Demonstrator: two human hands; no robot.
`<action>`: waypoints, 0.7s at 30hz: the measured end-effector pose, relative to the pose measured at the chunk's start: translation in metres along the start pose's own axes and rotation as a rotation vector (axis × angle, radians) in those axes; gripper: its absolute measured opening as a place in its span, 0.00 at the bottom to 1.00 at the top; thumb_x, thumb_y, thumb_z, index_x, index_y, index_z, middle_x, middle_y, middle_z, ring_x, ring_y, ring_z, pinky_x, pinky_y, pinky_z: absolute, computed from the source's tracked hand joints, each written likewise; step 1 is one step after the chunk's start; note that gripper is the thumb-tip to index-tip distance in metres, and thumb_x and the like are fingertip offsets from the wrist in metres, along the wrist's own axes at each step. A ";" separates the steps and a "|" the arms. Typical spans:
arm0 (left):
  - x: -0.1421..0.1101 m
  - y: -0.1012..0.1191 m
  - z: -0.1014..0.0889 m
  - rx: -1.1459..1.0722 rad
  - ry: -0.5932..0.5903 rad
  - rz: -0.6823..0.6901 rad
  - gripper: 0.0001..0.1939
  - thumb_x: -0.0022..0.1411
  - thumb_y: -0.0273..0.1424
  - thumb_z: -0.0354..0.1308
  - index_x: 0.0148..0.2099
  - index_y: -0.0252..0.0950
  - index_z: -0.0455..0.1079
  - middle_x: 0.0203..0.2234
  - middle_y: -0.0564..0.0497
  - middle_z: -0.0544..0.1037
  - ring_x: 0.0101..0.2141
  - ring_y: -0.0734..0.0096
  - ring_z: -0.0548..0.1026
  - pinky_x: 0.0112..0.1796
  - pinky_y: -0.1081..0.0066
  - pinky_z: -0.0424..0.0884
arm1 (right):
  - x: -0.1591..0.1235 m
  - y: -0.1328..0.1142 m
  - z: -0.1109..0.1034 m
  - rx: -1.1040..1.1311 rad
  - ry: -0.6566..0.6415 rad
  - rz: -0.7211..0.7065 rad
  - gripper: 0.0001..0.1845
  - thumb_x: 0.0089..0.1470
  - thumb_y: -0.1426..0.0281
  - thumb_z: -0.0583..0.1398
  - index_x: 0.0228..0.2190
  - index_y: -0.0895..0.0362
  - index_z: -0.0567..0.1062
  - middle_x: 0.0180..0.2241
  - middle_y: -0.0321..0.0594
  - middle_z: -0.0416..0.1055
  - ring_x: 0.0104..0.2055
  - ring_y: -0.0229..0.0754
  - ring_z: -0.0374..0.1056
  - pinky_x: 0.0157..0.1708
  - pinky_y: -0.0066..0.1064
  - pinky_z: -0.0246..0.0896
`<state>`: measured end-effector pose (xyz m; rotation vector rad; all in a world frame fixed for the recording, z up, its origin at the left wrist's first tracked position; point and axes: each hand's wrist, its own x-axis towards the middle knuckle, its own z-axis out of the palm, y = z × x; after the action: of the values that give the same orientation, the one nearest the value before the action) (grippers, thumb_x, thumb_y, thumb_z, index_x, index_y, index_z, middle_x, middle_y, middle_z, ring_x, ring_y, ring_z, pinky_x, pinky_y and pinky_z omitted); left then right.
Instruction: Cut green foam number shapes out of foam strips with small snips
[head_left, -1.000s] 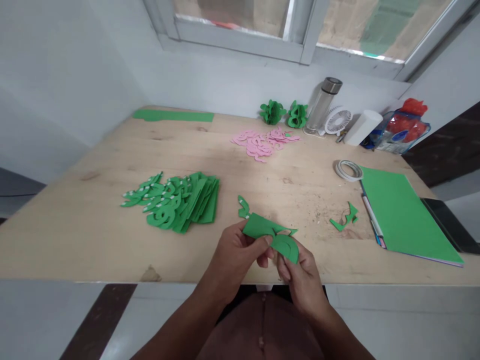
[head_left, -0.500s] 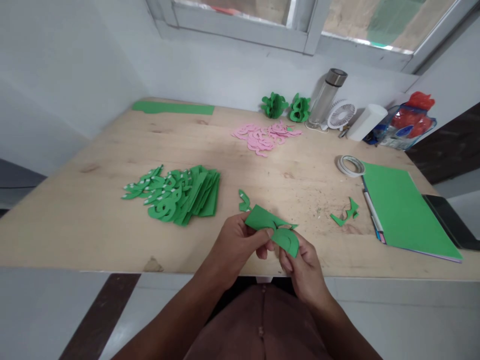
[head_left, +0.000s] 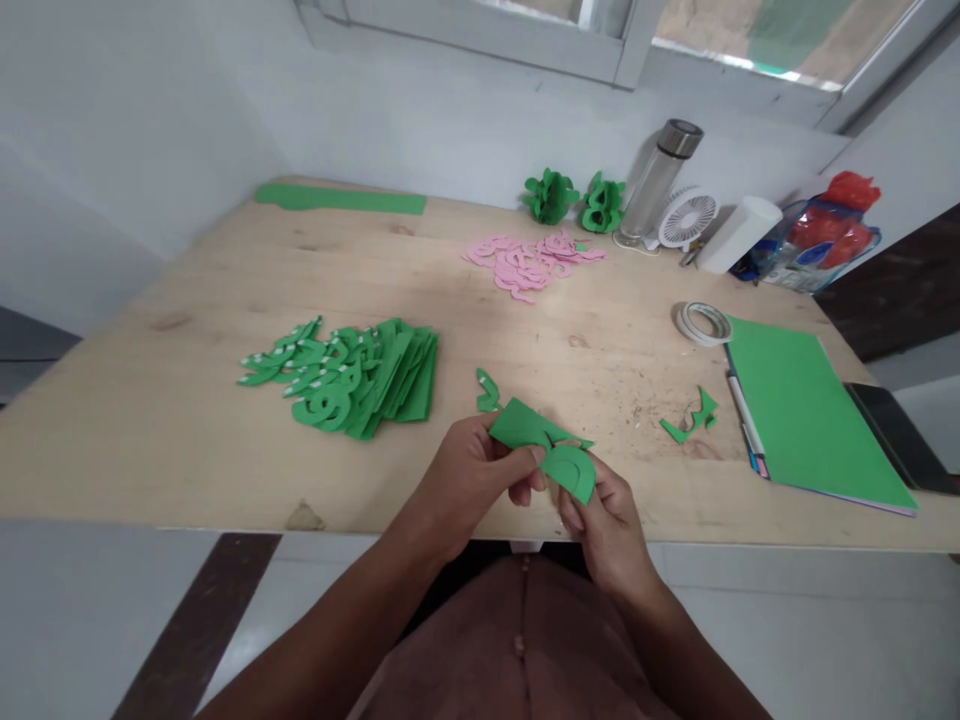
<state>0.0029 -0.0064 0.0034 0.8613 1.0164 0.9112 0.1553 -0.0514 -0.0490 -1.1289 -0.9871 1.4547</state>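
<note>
Close to the table's front edge, my left hand [head_left: 469, 470] pinches a piece of green craft paper [head_left: 519, 424], thumb on top. The paper is partly cut, with a rounded, curved-line flap at its right end. My right hand [head_left: 606, 510] is closed on that flap from the right; its fingertips are partly hidden under the paper. Just beyond my left hand lies a small curved green cutout [head_left: 487, 388]. To the left is a pile of green cutouts [head_left: 322, 375] with small white patches, beside a stack of green rectangles [head_left: 405, 375].
Pink curly cutouts [head_left: 525, 262] lie at the back, before two green paper figures [head_left: 550, 196]. A bottle [head_left: 660, 185], a small fan [head_left: 688, 217] and a tape roll [head_left: 703, 324] are at right. Green scraps [head_left: 694, 417] lie near a green sheet [head_left: 814, 415] and pens [head_left: 746, 420].
The view has tilted slightly, so the table things sit a little higher in the picture. Both hands keep the same hold on the green paper, with hardly any visible movement.
</note>
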 end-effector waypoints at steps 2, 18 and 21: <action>0.000 0.000 -0.001 -0.001 -0.015 0.006 0.06 0.49 0.31 0.65 0.25 0.36 0.72 0.15 0.55 0.75 0.16 0.77 0.68 0.20 0.75 0.65 | 0.000 -0.001 0.000 -0.008 0.005 -0.001 0.22 0.59 0.52 0.61 0.23 0.54 0.67 0.15 0.25 0.50 0.18 0.32 0.40 0.17 0.25 0.38; 0.001 -0.004 0.000 0.002 0.092 0.040 0.08 0.49 0.29 0.64 0.21 0.35 0.70 0.14 0.57 0.69 0.17 0.79 0.63 0.21 0.76 0.60 | -0.001 0.002 0.007 -0.008 0.092 0.033 0.22 0.58 0.51 0.61 0.24 0.54 0.67 0.14 0.25 0.50 0.17 0.32 0.40 0.16 0.25 0.37; -0.001 -0.005 0.004 -0.029 0.142 0.046 0.06 0.49 0.30 0.64 0.24 0.35 0.72 0.15 0.57 0.70 0.18 0.78 0.64 0.23 0.75 0.61 | -0.001 0.003 0.009 0.003 0.121 0.047 0.21 0.57 0.52 0.61 0.24 0.54 0.67 0.15 0.25 0.50 0.17 0.32 0.39 0.16 0.25 0.36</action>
<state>0.0077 -0.0095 0.0000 0.8070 1.1066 1.0358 0.1456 -0.0532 -0.0496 -1.2305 -0.8795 1.4075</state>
